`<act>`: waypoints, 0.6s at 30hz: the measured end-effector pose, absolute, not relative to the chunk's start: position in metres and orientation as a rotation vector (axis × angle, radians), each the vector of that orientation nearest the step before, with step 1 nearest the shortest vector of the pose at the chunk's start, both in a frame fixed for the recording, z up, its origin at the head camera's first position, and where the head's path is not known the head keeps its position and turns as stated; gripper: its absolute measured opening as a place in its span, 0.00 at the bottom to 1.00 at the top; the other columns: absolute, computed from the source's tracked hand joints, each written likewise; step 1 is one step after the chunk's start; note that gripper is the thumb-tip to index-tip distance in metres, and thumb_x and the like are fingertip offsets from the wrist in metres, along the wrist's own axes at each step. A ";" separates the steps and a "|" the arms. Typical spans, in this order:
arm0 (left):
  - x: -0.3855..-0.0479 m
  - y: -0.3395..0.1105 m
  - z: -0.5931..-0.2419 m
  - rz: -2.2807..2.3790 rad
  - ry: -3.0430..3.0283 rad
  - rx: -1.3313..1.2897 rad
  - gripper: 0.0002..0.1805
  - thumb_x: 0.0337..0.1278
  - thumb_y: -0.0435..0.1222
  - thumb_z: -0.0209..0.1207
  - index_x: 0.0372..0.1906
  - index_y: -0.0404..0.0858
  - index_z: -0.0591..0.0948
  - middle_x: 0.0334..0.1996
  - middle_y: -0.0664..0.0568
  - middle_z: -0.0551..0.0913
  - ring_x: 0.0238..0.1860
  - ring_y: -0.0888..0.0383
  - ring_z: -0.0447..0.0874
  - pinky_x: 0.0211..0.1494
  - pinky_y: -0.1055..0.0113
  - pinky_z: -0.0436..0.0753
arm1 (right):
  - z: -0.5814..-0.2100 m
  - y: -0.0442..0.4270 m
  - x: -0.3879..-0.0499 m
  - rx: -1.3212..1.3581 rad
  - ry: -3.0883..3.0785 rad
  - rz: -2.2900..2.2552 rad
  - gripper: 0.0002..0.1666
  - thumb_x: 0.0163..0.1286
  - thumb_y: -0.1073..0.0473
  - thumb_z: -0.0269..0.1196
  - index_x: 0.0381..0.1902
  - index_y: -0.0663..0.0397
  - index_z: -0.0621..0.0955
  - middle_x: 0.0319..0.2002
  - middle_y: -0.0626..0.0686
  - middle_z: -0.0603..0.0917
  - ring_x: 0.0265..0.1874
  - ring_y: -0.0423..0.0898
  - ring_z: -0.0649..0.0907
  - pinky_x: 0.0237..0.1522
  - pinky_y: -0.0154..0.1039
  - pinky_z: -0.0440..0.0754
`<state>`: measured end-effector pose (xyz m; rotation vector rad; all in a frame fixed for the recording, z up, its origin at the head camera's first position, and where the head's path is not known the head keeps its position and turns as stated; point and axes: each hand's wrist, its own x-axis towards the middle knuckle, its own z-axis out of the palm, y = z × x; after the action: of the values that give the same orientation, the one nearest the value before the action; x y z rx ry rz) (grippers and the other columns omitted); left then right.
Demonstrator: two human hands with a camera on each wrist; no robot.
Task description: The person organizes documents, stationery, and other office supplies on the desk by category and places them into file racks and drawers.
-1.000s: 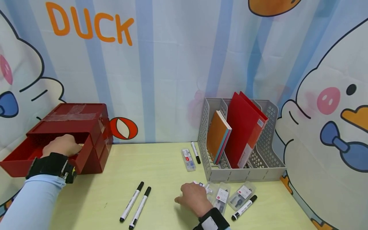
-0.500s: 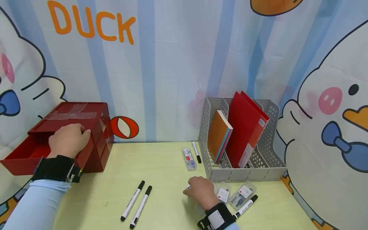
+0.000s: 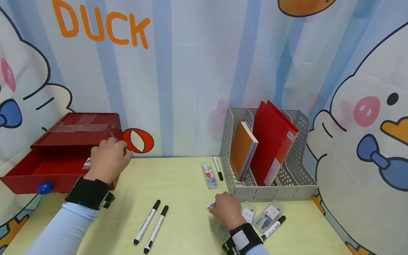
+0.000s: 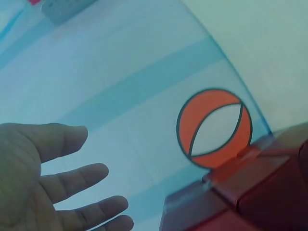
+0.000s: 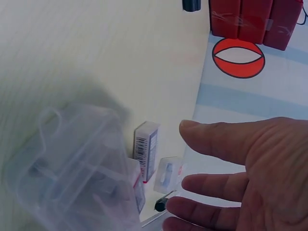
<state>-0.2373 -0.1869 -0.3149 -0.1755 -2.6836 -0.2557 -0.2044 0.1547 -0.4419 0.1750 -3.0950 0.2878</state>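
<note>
My left hand [image 3: 109,159] is over the right side of a red drawer box [image 3: 81,129], whose drawer is pulled out. In the left wrist view its fingers [image 4: 79,180] are spread with nothing between them. A small box [image 3: 86,163] lies inside the drawer's right end. My right hand [image 3: 227,209] hovers beside a small white box with a barcode [image 5: 146,149]. Its thumb and fingers stand apart in the right wrist view, with no object between them. Near that hand is a clear plastic case [image 5: 77,168], partly hidden by the hand in the head view.
Two markers [image 3: 147,222] lie mid-table. Right of my right hand are clear cases [image 3: 269,216] and another marker [image 3: 273,228]. Behind stands a grey file rack [image 3: 274,193] with a red binder [image 3: 271,145] and notebooks [image 3: 243,150]. A small case [image 3: 209,176] lies left of it.
My left hand has lifted out of the drawer and moved right, uncovering the small box and the blue knob. My right hand has shifted slightly right and away from me.
</note>
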 end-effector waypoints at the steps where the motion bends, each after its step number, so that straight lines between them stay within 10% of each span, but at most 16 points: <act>1: -0.237 -0.184 -0.318 -0.249 -2.684 -0.194 0.20 0.53 0.38 0.69 0.44 0.26 0.82 0.37 0.30 0.77 0.39 0.34 0.74 0.39 0.39 0.78 | -0.443 0.154 -0.205 0.167 -3.093 0.278 0.18 0.54 0.50 0.75 0.31 0.59 0.83 0.27 0.54 0.76 0.27 0.49 0.76 0.27 0.47 0.77; 18: -0.227 -0.143 -0.374 -0.233 -3.085 -0.297 0.21 0.58 0.44 0.67 0.49 0.32 0.83 0.40 0.39 0.82 0.40 0.41 0.79 0.45 0.40 0.78 | -0.460 0.147 -0.211 0.131 -3.022 0.147 0.30 0.47 0.40 0.77 0.28 0.61 0.81 0.30 0.58 0.76 0.36 0.56 0.77 0.37 0.54 0.79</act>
<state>-0.2268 -0.1426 -0.3738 -0.2966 -3.0846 -0.2325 -0.2113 0.1471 -0.4600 0.1309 -3.0216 0.1466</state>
